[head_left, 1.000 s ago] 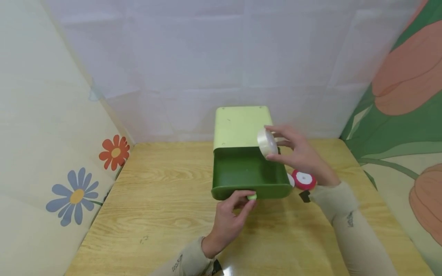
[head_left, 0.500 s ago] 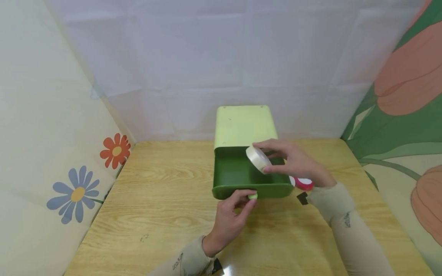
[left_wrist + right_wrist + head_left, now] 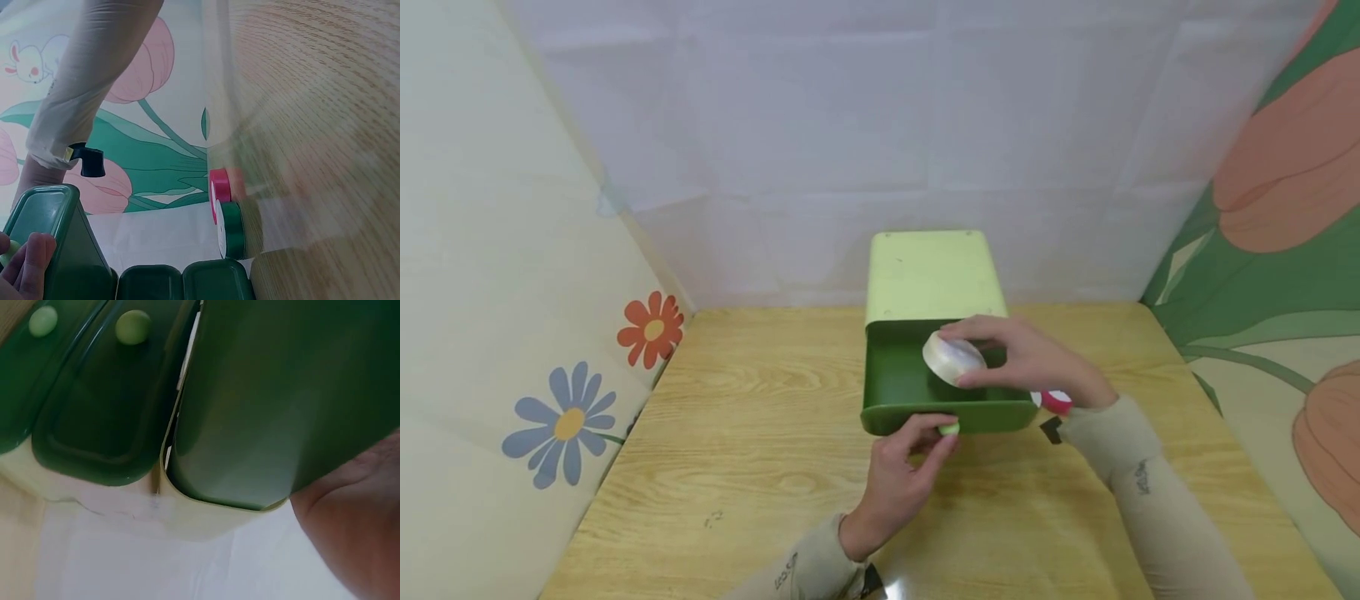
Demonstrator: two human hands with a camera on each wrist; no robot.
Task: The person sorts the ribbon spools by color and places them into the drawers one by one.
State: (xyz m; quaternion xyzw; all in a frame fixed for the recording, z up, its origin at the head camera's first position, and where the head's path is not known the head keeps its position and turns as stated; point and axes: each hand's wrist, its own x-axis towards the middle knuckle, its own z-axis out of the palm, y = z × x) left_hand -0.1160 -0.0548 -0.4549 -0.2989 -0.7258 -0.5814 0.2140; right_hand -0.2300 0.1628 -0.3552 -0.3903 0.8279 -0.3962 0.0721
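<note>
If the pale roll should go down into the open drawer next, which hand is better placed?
Probably the right hand: it holds the pale roll over the open drawer. The left hand pinches the drawer's green knob.

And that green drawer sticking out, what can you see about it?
The drawer is dark green, smooth and plastic-looking, with a round-cornered front and a small pale green knob. It is open on top and pulled out of the pale green cabinet, above two closed drawers. The person's left grip pinches the knob. The right grip holds a whitish roll at its opening; whether that touches the drawer, I can't tell.
</note>
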